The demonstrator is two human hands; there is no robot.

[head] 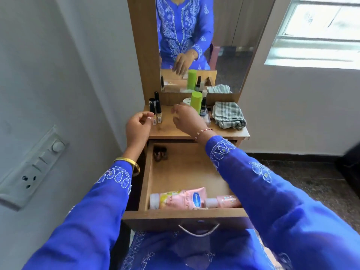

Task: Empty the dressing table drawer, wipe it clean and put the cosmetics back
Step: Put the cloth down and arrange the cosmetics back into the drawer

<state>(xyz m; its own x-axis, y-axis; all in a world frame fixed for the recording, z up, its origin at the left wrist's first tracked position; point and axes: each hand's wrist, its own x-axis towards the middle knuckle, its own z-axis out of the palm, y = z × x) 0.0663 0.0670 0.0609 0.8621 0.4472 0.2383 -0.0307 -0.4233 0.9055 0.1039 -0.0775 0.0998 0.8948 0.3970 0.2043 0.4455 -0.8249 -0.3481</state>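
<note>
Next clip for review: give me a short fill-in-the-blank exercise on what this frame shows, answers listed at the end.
1. The wooden drawer under the tabletop is pulled ____.
2. The pink Vaseline lotion tube lies at the ____ end of the drawer.
3. The striped grey-green cloth sits folded on the tabletop, to the ____ of the tall green cylindrical bottle.
4. Both hands, left hand and right hand, are above the ____.

Answers: open; front; right; tabletop

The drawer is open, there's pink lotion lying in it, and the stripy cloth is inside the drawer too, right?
Not quite. The head view shows the striped cloth on the dressing table top, not inside. The drawer is open, with the pink lotion tube lying in it.
</note>
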